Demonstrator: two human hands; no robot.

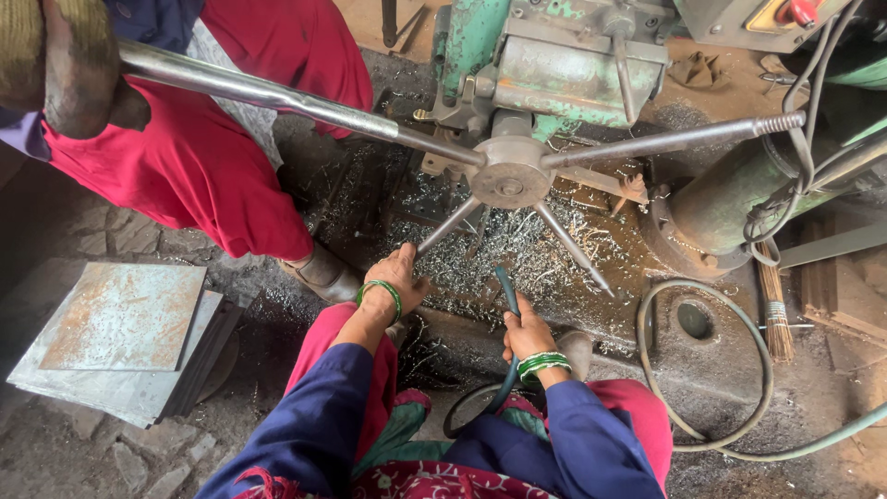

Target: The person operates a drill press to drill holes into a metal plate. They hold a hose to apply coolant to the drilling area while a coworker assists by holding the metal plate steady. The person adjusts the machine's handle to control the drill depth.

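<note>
At the top centre we see the green machine (554,65) with its spoked handwheel (508,176). Below it, our left hand (397,277) rests half-curled on metal shavings (499,249); our right hand (527,334) is closed around the dark hose (507,285), lower centre.

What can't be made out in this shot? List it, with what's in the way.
Head view only:
- Left hand: its fingertips are hidden behind its own back among the metal shavings, so its grip cannot be told.
- Hose end above the right hand: too small and dark to show its opening.
- Co-worker's gloved hand on the steel bar: cut by the top-left edge.
</note>
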